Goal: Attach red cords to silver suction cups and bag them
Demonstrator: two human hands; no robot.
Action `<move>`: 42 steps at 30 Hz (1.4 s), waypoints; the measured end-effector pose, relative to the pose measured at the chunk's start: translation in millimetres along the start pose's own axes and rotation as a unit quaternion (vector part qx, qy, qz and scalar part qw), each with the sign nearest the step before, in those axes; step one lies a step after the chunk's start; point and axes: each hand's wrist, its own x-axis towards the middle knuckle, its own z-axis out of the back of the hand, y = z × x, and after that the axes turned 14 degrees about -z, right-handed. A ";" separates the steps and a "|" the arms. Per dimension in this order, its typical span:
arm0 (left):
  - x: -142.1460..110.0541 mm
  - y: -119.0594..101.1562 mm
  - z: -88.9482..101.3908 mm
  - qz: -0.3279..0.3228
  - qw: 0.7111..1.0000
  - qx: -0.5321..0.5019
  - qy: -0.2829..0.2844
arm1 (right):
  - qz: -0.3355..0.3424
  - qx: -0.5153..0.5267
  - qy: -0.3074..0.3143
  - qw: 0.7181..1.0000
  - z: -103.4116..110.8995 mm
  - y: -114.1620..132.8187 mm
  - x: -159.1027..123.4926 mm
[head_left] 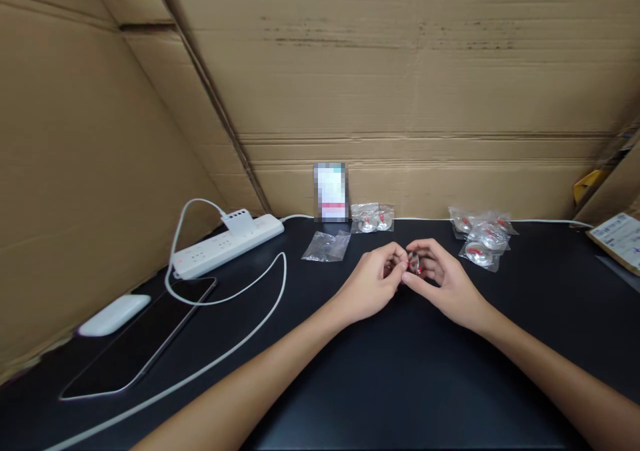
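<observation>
Between my two hands, just above the black table, is a small shiny metal piece with red parts. The fingers hide much of it, so its exact kind does not show. My left hand pinches its left side with thumb and forefinger. From the right, my right hand curls around the same piece, thumb in front and fingers behind. An opened-looking clear plastic bag lies flat beyond my left hand.
Clear bags with round silvery pieces and red parts lie at the back, and several similar bags at right. A lit screen leans on the cardboard wall. Left are a power strip, white cable, tablet and white case.
</observation>
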 end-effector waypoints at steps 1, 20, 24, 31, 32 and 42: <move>0.3 -0.6 1.1 -0.004 1.000 0.012 0.002 | -0.013 0.020 0.009 1.000 -0.1 -0.6 0.7; -0.4 28.1 30.7 -0.057 0.934 0.351 -0.039 | -0.167 0.253 0.026 0.953 19.5 -4.0 7.5; -3.7 38.0 28.8 -0.029 0.932 0.358 0.044 | -0.190 0.260 -0.002 0.947 19.0 -7.3 8.9; -1.1 32.1 26.6 0.014 0.966 0.256 0.018 | -0.200 0.274 -0.007 0.941 15.7 -7.0 10.2; -0.7 31.7 26.5 0.021 0.970 0.242 0.010 | -0.201 0.275 -0.007 0.940 15.4 -6.9 10.1; 5.0 28.3 20.0 0.114 0.988 -0.063 -0.078 | -0.128 0.188 -0.087 0.970 14.1 -5.8 9.9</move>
